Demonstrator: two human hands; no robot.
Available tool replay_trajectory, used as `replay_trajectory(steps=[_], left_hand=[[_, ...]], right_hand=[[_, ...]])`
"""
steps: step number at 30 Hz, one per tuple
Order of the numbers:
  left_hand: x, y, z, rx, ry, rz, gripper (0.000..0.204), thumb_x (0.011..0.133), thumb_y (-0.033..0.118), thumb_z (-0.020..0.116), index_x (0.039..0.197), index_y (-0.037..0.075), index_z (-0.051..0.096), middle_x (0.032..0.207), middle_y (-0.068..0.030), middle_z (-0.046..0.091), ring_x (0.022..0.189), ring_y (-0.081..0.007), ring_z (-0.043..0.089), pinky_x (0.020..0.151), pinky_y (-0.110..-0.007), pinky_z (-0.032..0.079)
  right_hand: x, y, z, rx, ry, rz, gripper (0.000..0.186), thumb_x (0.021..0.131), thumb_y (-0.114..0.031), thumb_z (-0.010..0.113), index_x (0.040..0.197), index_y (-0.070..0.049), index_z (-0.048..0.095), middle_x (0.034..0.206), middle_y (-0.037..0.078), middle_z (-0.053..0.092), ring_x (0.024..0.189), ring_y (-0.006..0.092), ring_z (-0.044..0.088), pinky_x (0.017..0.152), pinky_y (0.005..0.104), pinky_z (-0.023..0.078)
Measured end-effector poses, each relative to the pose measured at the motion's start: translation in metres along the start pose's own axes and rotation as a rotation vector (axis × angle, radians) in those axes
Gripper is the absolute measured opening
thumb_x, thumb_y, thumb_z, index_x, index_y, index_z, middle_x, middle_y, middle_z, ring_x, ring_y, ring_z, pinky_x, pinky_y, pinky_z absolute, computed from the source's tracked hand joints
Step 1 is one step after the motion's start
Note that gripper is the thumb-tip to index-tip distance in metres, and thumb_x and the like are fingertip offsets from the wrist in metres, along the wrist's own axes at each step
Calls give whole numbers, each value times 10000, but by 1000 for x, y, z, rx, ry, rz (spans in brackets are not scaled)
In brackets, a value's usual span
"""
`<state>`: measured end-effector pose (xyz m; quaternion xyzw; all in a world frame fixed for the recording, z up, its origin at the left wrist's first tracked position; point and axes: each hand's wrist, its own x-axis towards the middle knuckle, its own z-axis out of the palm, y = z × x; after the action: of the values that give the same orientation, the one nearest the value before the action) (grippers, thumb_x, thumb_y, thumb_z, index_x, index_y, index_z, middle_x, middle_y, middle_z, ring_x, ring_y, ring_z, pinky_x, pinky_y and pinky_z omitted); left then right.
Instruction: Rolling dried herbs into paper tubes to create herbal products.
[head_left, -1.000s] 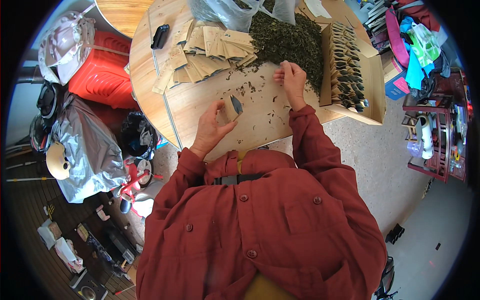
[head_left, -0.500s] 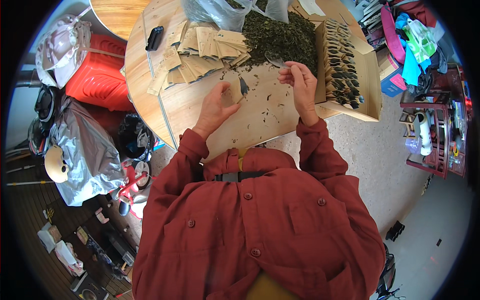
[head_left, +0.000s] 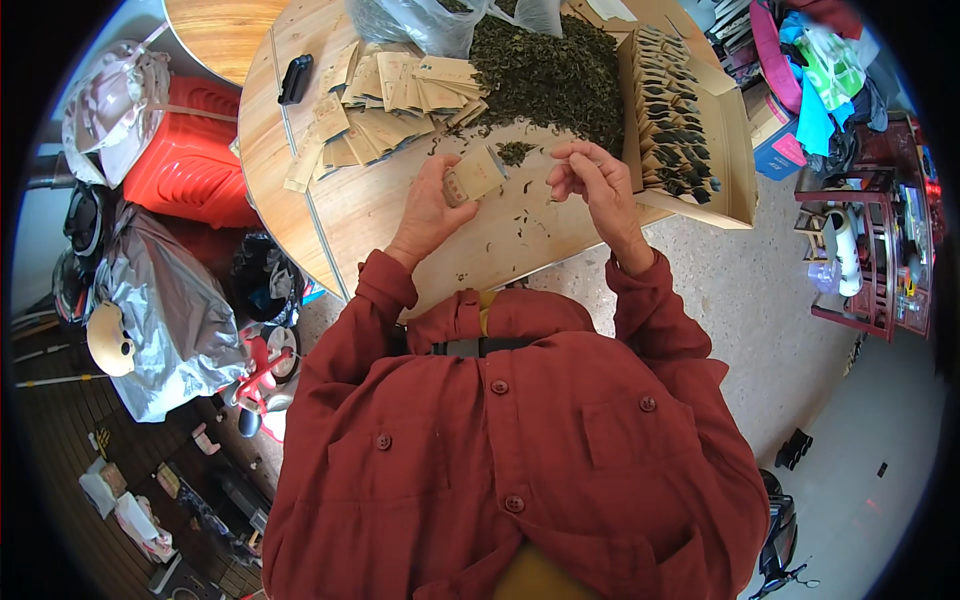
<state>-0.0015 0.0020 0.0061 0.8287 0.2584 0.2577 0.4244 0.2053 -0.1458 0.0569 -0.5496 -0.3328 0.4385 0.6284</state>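
My left hand (head_left: 428, 208) grips a small kraft paper packet (head_left: 473, 178), tilted with its mouth to the right. Pinched in my right hand (head_left: 594, 183) is what looks like a clear plastic spoon, mostly hard to make out, with a clump of dark dried leaves (head_left: 516, 153) on it beside the packet's mouth. Behind my hands lies a large heap of dark green dried leaves (head_left: 548, 80). A pile of flat kraft packets (head_left: 385, 125) spreads to the left of the heap. On the right, a cardboard box (head_left: 737, 160) holds filled packets (head_left: 673, 120) standing in rows.
A round wooden table (head_left: 300, 215) carries all this, with leaf crumbs scattered near its front. A clear plastic bag (head_left: 425, 28) sits at the back, and a black stapler-like object (head_left: 296, 79) at the left. A red plastic stool (head_left: 185, 150) stands beyond the table's left edge.
My right hand has brought a scoop of leaves from the heap's edge toward the packet. My left hand has turned the packet so that its printed face shows.
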Motion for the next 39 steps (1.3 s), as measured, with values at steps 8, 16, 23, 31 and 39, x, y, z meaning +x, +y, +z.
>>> replay_trajectory(steps=[8,16,23,31,39], left_hand=[[-3,3,-2,18,-22,22,525,673,129,735,1124,13,491,1051,-164,535,1013,-339,529,890,-384,432],[-3,3,2,81,-29,52,520,670,130,738,1114,16,492,1042,-170,529,1004,-357,521,873,-402,434],[-3,-3,0,48,54,55,514,677,121,735,1120,25,494,1041,-164,529,1003,-352,517,869,-400,437],[1,-7,2,176,111,99,594,707,136,739,1229,20,483,1142,-181,553,1039,-350,554,904,-398,455],[2,-8,11,90,92,61,582,692,120,754,1217,38,514,1059,-163,600,940,-326,589,827,-387,479]], right_hand=[[3,-2,5,-105,-58,17,255,993,-148,426,1078,21,597,797,60,634,668,103,577,652,227,482],[21,-16,29,-571,-280,-40,236,982,-146,427,1040,18,587,756,47,607,651,96,555,622,245,469],[31,-25,49,-963,-347,-416,176,925,-106,485,1030,5,572,819,158,607,730,310,592,677,367,481],[31,-23,59,-1029,-385,-560,168,913,-96,519,1045,-7,573,918,184,614,837,373,586,741,407,480],[29,-35,63,-740,-392,-141,201,953,-125,478,1021,16,605,718,68,580,631,126,576,591,269,464]])
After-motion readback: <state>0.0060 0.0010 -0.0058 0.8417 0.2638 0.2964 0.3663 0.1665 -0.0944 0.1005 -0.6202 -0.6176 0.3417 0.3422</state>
